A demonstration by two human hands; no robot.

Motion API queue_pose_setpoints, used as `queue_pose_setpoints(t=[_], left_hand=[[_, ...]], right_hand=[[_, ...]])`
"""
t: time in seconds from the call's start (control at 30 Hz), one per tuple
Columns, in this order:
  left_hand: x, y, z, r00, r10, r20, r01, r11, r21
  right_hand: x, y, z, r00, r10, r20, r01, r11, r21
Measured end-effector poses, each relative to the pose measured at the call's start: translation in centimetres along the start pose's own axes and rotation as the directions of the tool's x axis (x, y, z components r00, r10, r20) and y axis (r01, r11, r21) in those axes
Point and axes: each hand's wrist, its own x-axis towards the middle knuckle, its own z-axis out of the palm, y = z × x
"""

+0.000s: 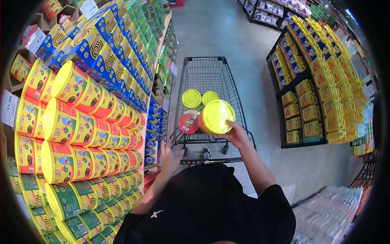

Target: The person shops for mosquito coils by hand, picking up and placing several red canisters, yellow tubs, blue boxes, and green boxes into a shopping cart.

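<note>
Right hand is wrapped round a can, fingers curled on the body from the right side and thumb side hidden, so it's a closed grip rather than a pinch. The can is tipped on its side with the yellow lid facing the camera, held in the air over the near end of the cart and above the basket rim. My read is that the side grip is down to the wide body (too fat to take from the top with one hand).

Left hand is empty, fingers loosely spread and palm forward. It sits low between the shelf edge and the cart handle, touching neither as far as I can tell.

In the cart:
- two loose cans standing upright side by side, yellow lids up, mid-basket
- a red can just left of the held one and close to it, though I can't tell if they touch (it may be lying on its side, red end up)

The shelf on the left carries stacked cans laid on their sides with lids to the aisle, probably so that rows nest and labels show. Blue boxes are stacked above them, and price tags hang on the frame.

The far rack on the right, across the floor, holds yellow jugs. One shoe shows under the cart handle.
</note>
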Motion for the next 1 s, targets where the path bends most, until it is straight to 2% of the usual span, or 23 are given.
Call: queue_pose_setpoints(t=[0.1,0.17,0.27,0.37,0.4,0.5,0.57,0.6,0.7,0.83,0.93,1.0], left_hand=[[-0.7,-2.9,2.1,0.997,-0.057,-0.053,0.067,0.976,0.209],[-0.9,-4.2,3.4,0.994,-0.086,-0.064,0.101,0.948,0.302],[-0.9,-5.4,5.2,0.978,-0.190,-0.088,0.202,0.967,0.157],[-0.4,-4.4,5.5,0.959,-0.253,-0.131,0.269,0.955,0.125],[-0.4,-5.2,6.3,0.947,-0.258,-0.191,0.291,0.942,0.168],[0.8,-2.7,5.2,0.874,-0.466,-0.137,0.483,0.861,0.157],[1.2,-2.3,5.0,0.860,-0.496,-0.118,0.509,0.822,0.255],[1.4,-2.2,5.0,0.852,-0.512,-0.110,0.520,0.799,0.303],[1.7,-1.8,4.8,0.819,-0.568,-0.080,0.562,0.768,0.307],[1.3,-2.9,5.9,0.829,-0.535,-0.166,0.558,0.767,0.317],[1.1,-3.4,6.4,0.837,-0.502,-0.216,0.547,0.770,0.330],[0.9,-3.6,6.6,0.854,-0.459,-0.244,0.518,0.789,0.330]], right_hand=[[4.3,-2.1,-2.5,0.997,-0.066,-0.027,0.070,0.984,0.164],[8.3,-3.2,-5.1,0.988,-0.092,-0.127,0.107,0.987,0.122],[13.1,-4.6,-6.9,0.977,-0.074,-0.199,0.093,0.992,0.087],[18.2,-4.7,-8.9,0.982,-0.058,-0.178,0.067,0.997,0.046],[20.1,-4.4,-9.8,0.979,-0.042,-0.200,0.051,0.998,0.041],[25.4,-2.5,-11.9,0.967,-0.003,-0.256,0.009,1.000,0.023],[28.2,-1.3,-12.5,0.961,0.000,-0.275,0.000,1.000,0.000],[29.8,-0.5,-13.0,0.947,0.019,-0.319,-0.003,0.999,0.052],[32.8,1.4,-14.0,0.958,0.006,-0.288,0.001,1.000,0.026],[34.9,3.3,-14.9,0.954,-0.002,-0.300,0.008,1.000,0.018],[35.3,4.3,-15.1,0.958,0.013,-0.285,0.023,0.992,0.124],[35.2,4.7,-15.5,0.952,0.015,-0.306,0.005,0.998,0.063]])
